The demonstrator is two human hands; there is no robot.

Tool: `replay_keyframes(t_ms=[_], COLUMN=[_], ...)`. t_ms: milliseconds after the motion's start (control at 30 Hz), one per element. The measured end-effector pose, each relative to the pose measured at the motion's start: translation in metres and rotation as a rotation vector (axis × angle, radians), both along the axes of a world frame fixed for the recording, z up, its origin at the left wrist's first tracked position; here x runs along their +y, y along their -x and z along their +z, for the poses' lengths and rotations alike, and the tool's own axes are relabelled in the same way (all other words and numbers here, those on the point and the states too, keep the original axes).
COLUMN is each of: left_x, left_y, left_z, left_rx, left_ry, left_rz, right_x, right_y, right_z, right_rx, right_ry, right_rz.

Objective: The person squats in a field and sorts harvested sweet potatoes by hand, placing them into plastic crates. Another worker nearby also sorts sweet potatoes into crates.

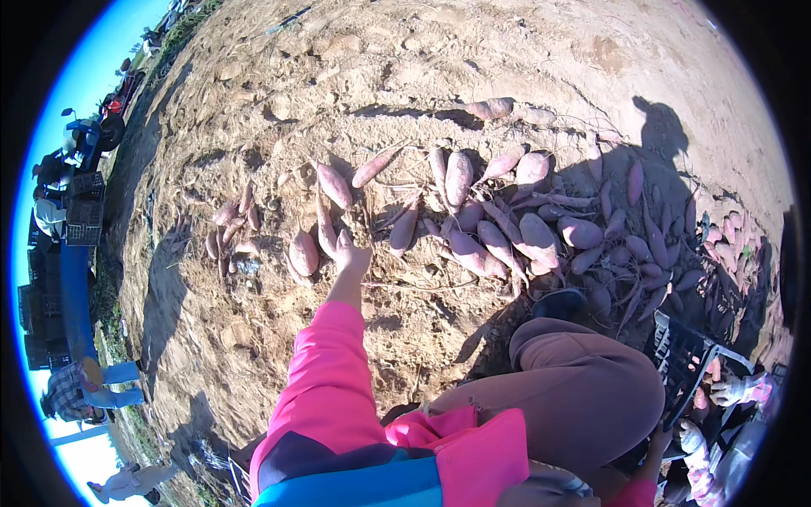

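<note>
My left hand [352, 255], at the end of a pink sleeve, reaches down to the lower end of a slender sweet potato [325, 222]. Its fingers are partly hidden, so a firm hold cannot be made out. Beside it lie a rounder sweet potato [304, 253] and, farther up, another one [334, 185]. A large heap of sweet potatoes [538, 237] stretches to the right over dry soil. Low at the right, my right hand [657, 442] is by the lower edge of a black plastic crate [681, 364]; shadow and my leg obscure its fingers.
At the lower right a co-worker's gloved hands [728, 391] are beside the crate. More sweet potatoes [735, 241] lie at the far right. People, stacked black crates [84, 209] and a blue vehicle [82, 139] stand along the left edge. My shoe [557, 304] is against the heap.
</note>
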State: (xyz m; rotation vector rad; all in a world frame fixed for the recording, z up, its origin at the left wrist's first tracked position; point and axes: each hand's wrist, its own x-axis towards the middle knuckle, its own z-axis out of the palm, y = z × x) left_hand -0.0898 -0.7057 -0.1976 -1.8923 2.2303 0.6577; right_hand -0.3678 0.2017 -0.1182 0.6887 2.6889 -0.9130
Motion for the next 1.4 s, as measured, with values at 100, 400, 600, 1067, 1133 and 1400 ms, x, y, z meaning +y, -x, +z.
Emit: replay_keyframes(t_ms=[100,400,600,1067,1133,1400], left_x=[-0.029,-0.169,-0.171,0.19,0.126,-0.059], left_y=[0.073,0.053,0.052,0.403,0.452,0.431], left_z=[-0.034,-0.108,-0.095,0.102,0.089,-0.028], left_rx=[0.108,0.551,0.575,0.977,0.706,-0.105], left_ry=[0.042,-0.051,0.149,-0.404,0.139,0.076], left_rz=[0.111,0.567,0.538,-1.369,-1.123,-0.414], right_x=[0.081,0.0,-0.018,-0.449,-0.412,-0.33], right_y=[-0.01,0.001,0.01,0.139,0.135,0.077], right_z=[0.006,0.033,0.051,0.032,0.035,0.064], right_rx=[-0.026,-0.18,-0.246,-0.122,-0.088,-0.147], right_ry=[-0.368,-0.441,-0.597,1.473,1.395,1.249], right_rz=[-0.04,0.011,0.055,-0.294,-0.149,-0.088])
